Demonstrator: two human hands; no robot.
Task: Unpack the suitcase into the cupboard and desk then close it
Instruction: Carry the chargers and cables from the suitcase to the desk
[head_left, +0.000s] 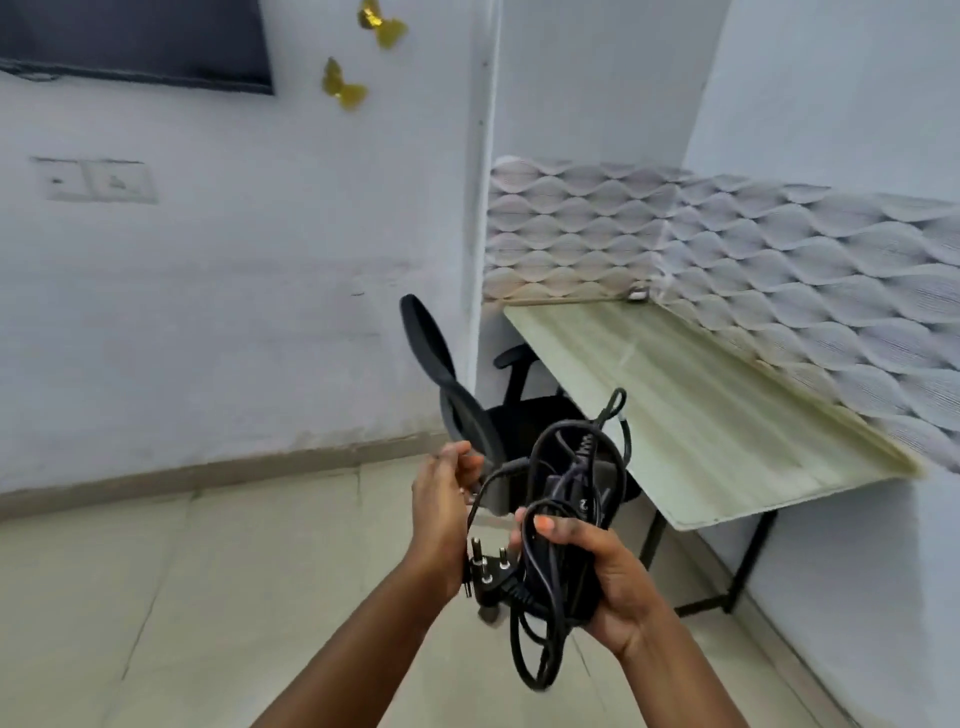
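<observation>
Beside pale wood-grain desk (717, 415): right hand (608, 577) clutches tangled black charger w/ cable (561, 519), left hand (441, 499) pinches cord. Step: carrying to desk. Next: set down flat, plug (488, 577) clear of edge.

Office chair (467, 415), gold butterflies (343, 85), wall sockets (98, 181)

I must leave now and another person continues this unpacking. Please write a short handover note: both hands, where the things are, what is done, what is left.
Right hand grips the black charger brick and cable bundle.
Left hand pinches one cable strand; the three-pin plug hangs below it.
The desk is ahead on the right, with the office chair at its near end.
Suitcase and cupboard are out of view.
Done: charger taken out and carried toward the desk.
Left: probably set it on the desk; whatever else remains cannot be judged from here.
</observation>
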